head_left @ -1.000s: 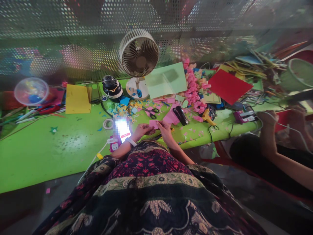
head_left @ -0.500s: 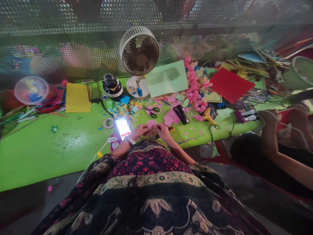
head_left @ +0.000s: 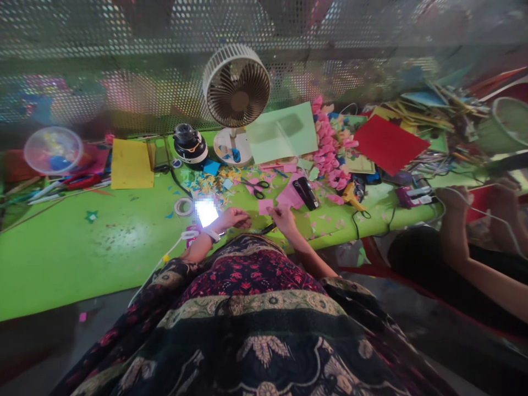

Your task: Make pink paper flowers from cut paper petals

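The left hand (head_left: 235, 218) has let go, curled, can't tell if empty, so just the right hand (head_left: 284, 218) pinches the pink paper (head_left: 264, 207).

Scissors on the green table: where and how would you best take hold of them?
Probably by the black handle loops, coming from the near right, where the right hand is: the scissors lie with loops turned that way and blades pointing left.

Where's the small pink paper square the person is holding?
In the head view, the pink square is in the right hand near the picture's middle, below the scissors and left of the black stapler.
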The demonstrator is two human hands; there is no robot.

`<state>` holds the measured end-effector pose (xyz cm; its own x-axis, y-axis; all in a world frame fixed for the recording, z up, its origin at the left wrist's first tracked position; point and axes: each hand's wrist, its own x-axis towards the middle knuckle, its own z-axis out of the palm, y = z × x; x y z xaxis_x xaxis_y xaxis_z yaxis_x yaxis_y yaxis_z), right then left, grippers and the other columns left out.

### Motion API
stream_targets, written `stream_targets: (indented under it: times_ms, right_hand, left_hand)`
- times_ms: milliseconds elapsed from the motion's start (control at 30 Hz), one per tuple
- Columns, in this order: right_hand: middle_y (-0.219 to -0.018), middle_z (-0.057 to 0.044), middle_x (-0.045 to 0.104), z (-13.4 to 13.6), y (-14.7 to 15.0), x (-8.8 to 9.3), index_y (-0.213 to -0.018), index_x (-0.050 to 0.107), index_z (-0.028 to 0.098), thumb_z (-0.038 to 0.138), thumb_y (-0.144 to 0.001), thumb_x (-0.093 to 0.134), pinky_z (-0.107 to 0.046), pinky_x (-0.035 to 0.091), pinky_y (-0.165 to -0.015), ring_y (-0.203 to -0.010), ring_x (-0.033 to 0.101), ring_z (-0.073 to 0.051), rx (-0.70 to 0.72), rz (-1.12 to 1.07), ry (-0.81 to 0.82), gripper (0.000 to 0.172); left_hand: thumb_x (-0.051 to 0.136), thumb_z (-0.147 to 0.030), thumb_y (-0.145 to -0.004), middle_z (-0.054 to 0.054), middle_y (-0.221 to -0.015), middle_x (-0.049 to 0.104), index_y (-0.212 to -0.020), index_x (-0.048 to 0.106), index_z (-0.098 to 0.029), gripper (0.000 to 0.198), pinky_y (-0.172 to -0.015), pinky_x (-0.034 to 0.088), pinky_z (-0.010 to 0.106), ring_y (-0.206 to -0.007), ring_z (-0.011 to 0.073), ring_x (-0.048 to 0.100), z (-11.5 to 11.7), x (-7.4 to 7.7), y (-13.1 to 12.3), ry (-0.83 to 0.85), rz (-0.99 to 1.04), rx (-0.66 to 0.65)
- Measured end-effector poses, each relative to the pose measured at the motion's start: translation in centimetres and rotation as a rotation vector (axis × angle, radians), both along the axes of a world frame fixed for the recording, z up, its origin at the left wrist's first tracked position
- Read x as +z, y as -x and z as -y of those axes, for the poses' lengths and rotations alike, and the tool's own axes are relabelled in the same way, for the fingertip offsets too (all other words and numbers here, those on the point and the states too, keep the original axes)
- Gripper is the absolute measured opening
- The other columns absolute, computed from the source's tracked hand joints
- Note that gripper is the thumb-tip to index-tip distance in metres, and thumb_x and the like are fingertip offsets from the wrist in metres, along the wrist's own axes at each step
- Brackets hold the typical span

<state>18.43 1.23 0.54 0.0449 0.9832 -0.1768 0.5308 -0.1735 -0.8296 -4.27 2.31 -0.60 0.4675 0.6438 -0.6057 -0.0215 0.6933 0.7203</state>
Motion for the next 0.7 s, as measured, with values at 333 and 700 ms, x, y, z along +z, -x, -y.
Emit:
stream_targets:
  times_ms: [333,700]
  right_hand:
    - [-0.054,0.002,0.054,0.3,0.9,0.2,-0.067,0.058,0.021,0.079,-0.065,0.071,-0.028,0.038,-0.049,-0.05,0.047,-0.012,0.099,-0.345,0.195,0.059]
    - [-0.054,-0.001,0.068,0.2,-1.4,0.4,-0.071,0.071,0.017,0.051,-0.072,0.072,-0.022,0.037,-0.045,-0.049,0.061,-0.014,0.315,-0.416,0.409,0.033]
  left_hand:
    - [0.094,-0.038,-0.064,0.005,-0.067,0.075,-0.079,0.072,-0.013,0.037,-0.081,0.057,0.033,-0.078,0.0208,0.074,-0.2,0.7,-2.1,-0.02,0.041,0.039]
    - [0.088,-0.04,-0.074,0.008,-0.073,0.076,-0.08,0.072,-0.016,0.03,-0.086,0.056,0.036,-0.093,0.025,0.075,0.6,1.9,-1.4,-0.011,0.059,0.206]
